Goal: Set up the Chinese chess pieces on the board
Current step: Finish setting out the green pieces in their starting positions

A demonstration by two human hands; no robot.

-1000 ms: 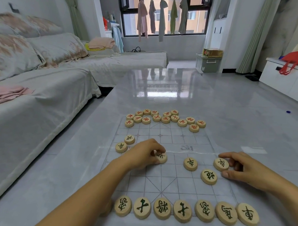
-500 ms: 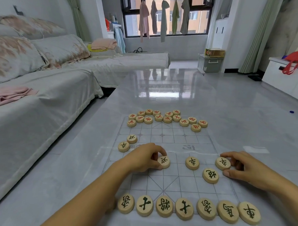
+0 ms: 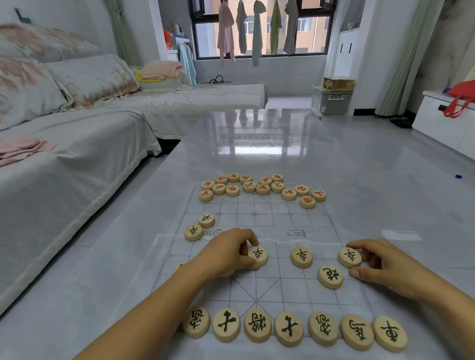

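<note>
While my left grip (image 3: 227, 253) is pinching a green soldier piece (image 3: 258, 255) between thumb and fingertips just on the near side of the board's (image 3: 259, 216) river, my right grip (image 3: 385, 265) is curling its fingers round another soldier piece (image 3: 349, 257) by the board's right edge. A row of green pieces (image 3: 257, 325) is lying along the board's near edge, two soldiers (image 3: 193, 232) are sitting at its left edge, and the red pieces (image 3: 263, 189) are crowding its far edge, on the tabletop (image 3: 366, 185).
</note>
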